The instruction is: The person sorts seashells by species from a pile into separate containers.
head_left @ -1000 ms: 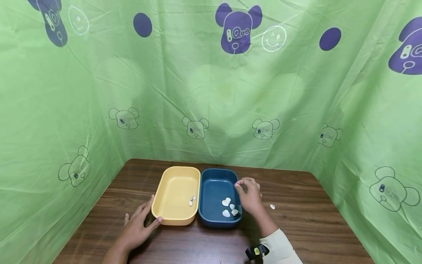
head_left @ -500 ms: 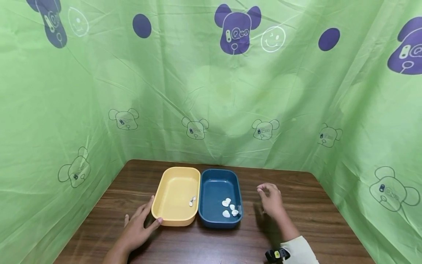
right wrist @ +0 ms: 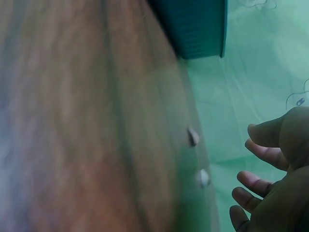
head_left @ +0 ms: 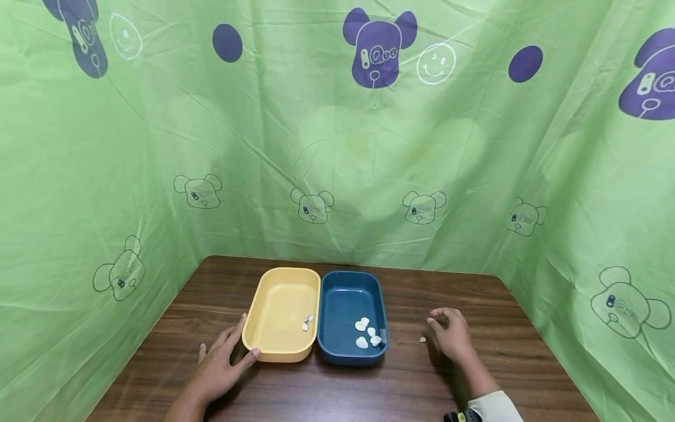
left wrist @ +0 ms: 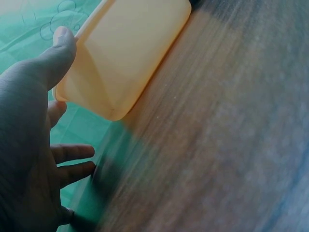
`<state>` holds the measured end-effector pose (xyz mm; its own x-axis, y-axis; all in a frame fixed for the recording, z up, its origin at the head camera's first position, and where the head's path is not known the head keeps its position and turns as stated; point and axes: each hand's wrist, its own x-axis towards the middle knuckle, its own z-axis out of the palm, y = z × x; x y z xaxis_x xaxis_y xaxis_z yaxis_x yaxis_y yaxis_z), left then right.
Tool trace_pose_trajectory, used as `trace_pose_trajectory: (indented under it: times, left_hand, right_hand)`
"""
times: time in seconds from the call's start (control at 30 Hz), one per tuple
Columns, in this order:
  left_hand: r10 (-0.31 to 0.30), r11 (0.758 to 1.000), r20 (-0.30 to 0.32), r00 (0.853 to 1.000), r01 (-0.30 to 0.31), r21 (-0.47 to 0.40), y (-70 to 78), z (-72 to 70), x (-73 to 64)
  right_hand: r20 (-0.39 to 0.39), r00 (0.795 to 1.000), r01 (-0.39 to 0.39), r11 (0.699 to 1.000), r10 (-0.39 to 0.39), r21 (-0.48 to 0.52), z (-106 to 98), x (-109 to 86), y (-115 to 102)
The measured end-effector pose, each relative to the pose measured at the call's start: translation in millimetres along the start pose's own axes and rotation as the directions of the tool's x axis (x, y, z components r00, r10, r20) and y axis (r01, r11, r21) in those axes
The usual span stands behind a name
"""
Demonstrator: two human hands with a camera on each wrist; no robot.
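Observation:
My left hand rests at the near left corner of the yellow tray, thumb on the rim and fingers spread along the side. Inside that tray lie a few small pale shells. Against it stands the blue tray, with several white seashells toward its near right side. My right hand hovers over the table right of the blue tray, fingers loosely bent and apart. Two shells lie on the table near it in the right wrist view: a brownish one and a white one. The hand hides the white one in the head view.
The brown wooden table carries both trays side by side near its middle. A green curtain with printed bear heads closes off the back and both sides. A dark band sits at my right wrist, by a pale sleeve.
My right hand has moved from the blue tray's right rim rightward and nearer, over the loose shells. A small shell beside it has come into view. The left hand stays put.

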<state>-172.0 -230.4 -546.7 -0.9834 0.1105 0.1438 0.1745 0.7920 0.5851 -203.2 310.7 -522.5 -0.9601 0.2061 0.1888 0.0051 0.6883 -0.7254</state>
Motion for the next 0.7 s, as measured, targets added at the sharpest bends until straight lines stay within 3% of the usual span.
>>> trace_pose_trajectory:
  times: [0.4,0.7]
  left_hand:
    - [-0.003,1.0,0.004,1.0,0.002,0.007,-1.8,1.0,0.7]
    - [0.006,1.0,-0.01,1.0,-0.006,0.002,-1.8,1.2,0.4]
  right_hand:
    - [-0.01,1.0,-0.009,1.0,0.009,-0.01,2,-1.6,32]
    - [-0.063,0.995,0.078,0.996,-0.08,-0.034,10,-1.3,50]
